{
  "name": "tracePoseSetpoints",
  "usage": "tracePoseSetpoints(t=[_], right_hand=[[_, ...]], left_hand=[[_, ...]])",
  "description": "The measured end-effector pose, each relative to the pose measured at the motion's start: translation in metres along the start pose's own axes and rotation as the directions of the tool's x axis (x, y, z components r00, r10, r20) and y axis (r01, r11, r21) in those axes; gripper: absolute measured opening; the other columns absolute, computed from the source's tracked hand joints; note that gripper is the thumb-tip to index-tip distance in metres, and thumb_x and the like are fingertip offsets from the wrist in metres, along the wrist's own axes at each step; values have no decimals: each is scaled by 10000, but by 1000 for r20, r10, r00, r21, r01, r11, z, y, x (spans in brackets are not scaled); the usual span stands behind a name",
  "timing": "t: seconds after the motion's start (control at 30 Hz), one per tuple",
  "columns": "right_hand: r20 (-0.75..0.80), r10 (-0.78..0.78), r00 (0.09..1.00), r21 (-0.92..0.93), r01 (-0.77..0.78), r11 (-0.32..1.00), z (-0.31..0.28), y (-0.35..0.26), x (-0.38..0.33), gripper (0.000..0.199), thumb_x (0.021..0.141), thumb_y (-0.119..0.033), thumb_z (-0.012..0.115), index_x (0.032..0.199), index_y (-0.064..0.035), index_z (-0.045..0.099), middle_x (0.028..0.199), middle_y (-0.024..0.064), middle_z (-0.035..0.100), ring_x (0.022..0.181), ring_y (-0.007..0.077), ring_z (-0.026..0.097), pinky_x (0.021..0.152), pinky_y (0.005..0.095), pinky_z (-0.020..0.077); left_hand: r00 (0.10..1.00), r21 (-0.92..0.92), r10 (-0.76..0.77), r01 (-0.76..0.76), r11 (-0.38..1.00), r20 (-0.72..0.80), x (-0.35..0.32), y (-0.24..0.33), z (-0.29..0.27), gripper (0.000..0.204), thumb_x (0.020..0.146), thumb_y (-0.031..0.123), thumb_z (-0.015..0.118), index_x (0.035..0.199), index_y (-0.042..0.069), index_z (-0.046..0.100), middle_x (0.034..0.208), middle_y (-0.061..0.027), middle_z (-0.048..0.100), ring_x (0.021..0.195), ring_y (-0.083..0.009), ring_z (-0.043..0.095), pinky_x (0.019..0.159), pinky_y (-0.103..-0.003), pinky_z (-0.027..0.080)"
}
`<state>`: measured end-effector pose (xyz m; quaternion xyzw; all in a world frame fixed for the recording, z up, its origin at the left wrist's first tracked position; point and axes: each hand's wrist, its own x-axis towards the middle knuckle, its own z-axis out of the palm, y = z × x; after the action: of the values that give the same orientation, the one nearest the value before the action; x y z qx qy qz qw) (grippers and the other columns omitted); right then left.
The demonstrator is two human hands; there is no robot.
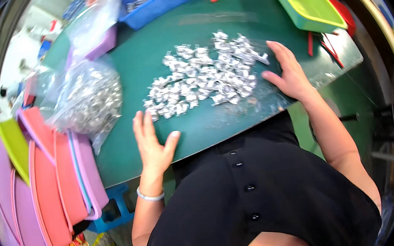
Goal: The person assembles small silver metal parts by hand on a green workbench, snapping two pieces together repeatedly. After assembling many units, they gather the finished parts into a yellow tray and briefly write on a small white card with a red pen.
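Observation:
A loose heap of small silvery metal parts [223, 78] is spread over the green tabletop [198, 135]; their exact kind is too small to make out. At the heap's lower left edge, my left hand [153, 145] rests with its fingers stretched and thumb apart, its fingertips close beside the nearest parts. My right hand [290, 72] is at the heap's right end, fingers extended and thumb spread toward the parts. Neither hand holds anything. Left of the heap sits a clear plastic bag [90, 98] full of similar silvery parts.
A blue bin [164, 4] holding metal pieces stands at the back, near a purple tray [103, 44] partly under plastic. At the far right are a lime-green basket [307, 6] and red strips [331, 52]. Nested pink and purple bins [49, 188] crowd the table's left side.

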<state>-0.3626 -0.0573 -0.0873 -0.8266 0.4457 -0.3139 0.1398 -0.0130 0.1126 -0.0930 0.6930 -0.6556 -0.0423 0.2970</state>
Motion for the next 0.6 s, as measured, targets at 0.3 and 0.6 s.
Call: tracePoseSetpoints(t=[0.3, 0.6], right_hand=[[341, -258, 904, 21, 267, 963, 7, -23, 24, 1032, 535, -420, 837, 1389, -134, 335, 1470, 213, 172, 1343, 467, 153, 1067, 556, 202], [404, -346, 847, -35, 392, 919, 22, -37, 43, 888, 595, -497, 776, 1354, -205, 420, 1455, 209, 226, 1335, 486, 150, 1032, 602, 212]], left_hand=[[963, 68, -97, 82, 994, 250, 59, 24, 11, 1092, 574, 401, 835, 1438, 118, 231, 1483, -259, 81, 1365, -463, 82, 1081, -537, 209], [964, -8, 74, -75, 997, 254, 80, 55, 35, 1118, 514, 495, 832, 1417, 140, 275, 1436, -280, 153, 1305, -508, 163, 1051, -572, 230]])
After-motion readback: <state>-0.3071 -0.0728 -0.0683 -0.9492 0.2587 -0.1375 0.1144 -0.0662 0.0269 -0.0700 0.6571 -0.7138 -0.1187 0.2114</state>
